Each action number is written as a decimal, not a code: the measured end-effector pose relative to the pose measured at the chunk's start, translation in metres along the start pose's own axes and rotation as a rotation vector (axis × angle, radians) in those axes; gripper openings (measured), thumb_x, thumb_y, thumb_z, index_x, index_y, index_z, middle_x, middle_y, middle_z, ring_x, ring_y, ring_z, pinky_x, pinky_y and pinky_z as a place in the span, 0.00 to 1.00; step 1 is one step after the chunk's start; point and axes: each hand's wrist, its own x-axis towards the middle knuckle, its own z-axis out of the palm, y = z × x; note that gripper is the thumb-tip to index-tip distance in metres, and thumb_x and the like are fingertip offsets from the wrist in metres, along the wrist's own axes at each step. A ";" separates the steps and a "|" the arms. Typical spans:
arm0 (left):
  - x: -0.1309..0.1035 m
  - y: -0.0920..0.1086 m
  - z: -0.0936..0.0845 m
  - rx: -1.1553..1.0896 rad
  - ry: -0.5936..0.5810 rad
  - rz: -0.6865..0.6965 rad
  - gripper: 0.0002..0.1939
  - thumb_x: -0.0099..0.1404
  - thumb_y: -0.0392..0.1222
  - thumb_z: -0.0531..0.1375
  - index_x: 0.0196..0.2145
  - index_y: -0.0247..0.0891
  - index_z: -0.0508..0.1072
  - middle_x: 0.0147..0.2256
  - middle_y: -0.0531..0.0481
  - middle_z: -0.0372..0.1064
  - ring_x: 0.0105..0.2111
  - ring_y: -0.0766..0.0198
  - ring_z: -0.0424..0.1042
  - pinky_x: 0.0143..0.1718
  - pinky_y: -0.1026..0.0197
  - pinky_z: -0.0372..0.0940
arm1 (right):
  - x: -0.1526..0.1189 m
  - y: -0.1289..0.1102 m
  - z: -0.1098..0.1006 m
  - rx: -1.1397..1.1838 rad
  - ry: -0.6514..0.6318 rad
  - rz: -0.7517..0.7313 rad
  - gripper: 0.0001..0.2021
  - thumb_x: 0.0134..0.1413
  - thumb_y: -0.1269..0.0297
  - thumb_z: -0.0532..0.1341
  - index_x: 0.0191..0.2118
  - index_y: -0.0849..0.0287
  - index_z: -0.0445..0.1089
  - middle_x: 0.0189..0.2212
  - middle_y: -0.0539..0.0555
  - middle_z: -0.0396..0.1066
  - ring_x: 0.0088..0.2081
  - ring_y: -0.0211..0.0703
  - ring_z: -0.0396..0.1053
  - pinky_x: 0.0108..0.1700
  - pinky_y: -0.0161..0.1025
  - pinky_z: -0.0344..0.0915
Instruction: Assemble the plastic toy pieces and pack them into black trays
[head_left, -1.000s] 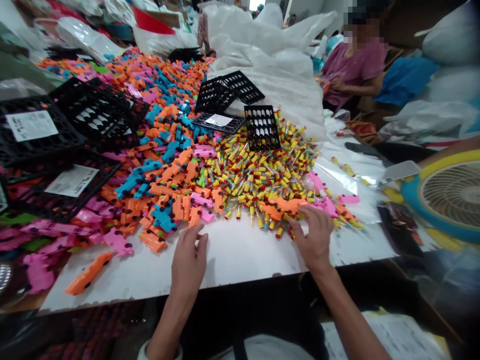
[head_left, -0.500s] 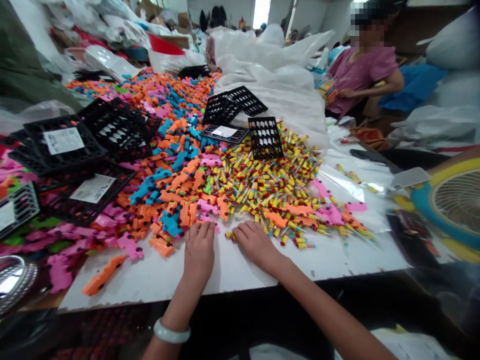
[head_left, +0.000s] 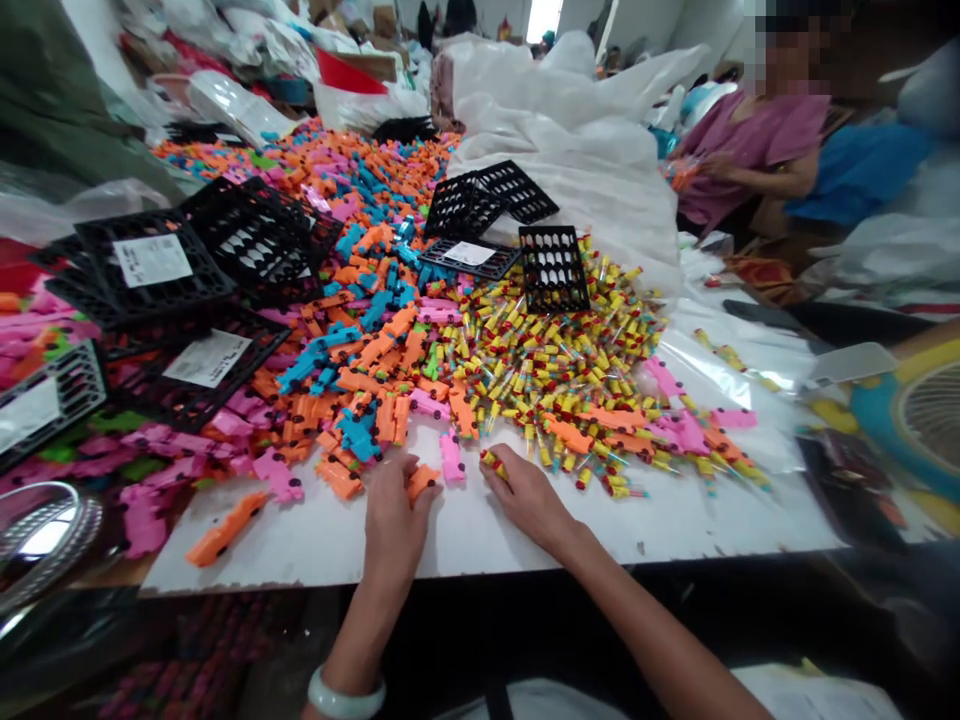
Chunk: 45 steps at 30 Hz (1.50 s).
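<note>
My left hand [head_left: 395,520] is closed on an orange toy car [head_left: 423,482], which shows between thumb and fingers. In my right hand [head_left: 531,505], thumb and fingers pinch a small yellow-and-red tube [head_left: 492,463]. Between the two hands a pink toy car [head_left: 451,458] lies on the white tabletop [head_left: 465,545]. A heap of orange, blue and pink toy cars [head_left: 375,350] spreads beyond my left hand. Past my right hand is a pile of little yellow tubes [head_left: 525,360] with clear ends, several toy cars lying along its near edge.
Black slotted trays [head_left: 154,265], some with white labels, rest on the cars at left; another black tray [head_left: 555,268] leans on the tubes. A fan [head_left: 874,415] stands at right beside a dark pouch [head_left: 832,465]. Across the way sits a person in a pink shirt [head_left: 787,140].
My left hand has drawn back slightly and now holds an orange car. My right hand has lifted a tube and turned inward. A pink car now lies between them. The view has shifted slightly.
</note>
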 end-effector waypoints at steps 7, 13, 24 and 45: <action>-0.020 0.022 -0.003 -0.277 -0.090 0.073 0.15 0.62 0.40 0.58 0.47 0.40 0.68 0.44 0.45 0.68 0.47 0.57 0.68 0.49 0.52 0.66 | -0.009 -0.020 0.010 0.468 -0.116 0.011 0.12 0.61 0.54 0.57 0.42 0.57 0.69 0.34 0.49 0.71 0.35 0.39 0.67 0.39 0.34 0.63; -0.022 0.025 -0.015 -0.419 -0.358 -0.019 0.15 0.64 0.46 0.57 0.48 0.43 0.71 0.36 0.51 0.72 0.38 0.63 0.72 0.41 0.60 0.68 | -0.024 -0.010 -0.007 0.416 -0.129 -0.051 0.12 0.64 0.56 0.54 0.49 0.56 0.61 0.37 0.50 0.69 0.36 0.38 0.67 0.39 0.35 0.64; -0.022 0.034 -0.013 -0.293 -0.301 0.174 0.10 0.65 0.42 0.57 0.44 0.42 0.73 0.37 0.48 0.74 0.38 0.62 0.73 0.41 0.60 0.68 | -0.030 0.008 -0.016 0.095 0.058 -0.344 0.10 0.65 0.63 0.53 0.46 0.57 0.69 0.37 0.57 0.72 0.40 0.43 0.69 0.42 0.40 0.68; -0.021 0.059 -0.026 -0.655 -0.824 -0.547 0.13 0.46 0.45 0.62 0.29 0.36 0.76 0.22 0.55 0.68 0.21 0.68 0.60 0.27 0.62 0.57 | -0.056 0.011 -0.013 -0.196 0.046 -0.665 0.12 0.65 0.60 0.52 0.33 0.58 0.66 0.26 0.51 0.65 0.28 0.40 0.60 0.29 0.36 0.55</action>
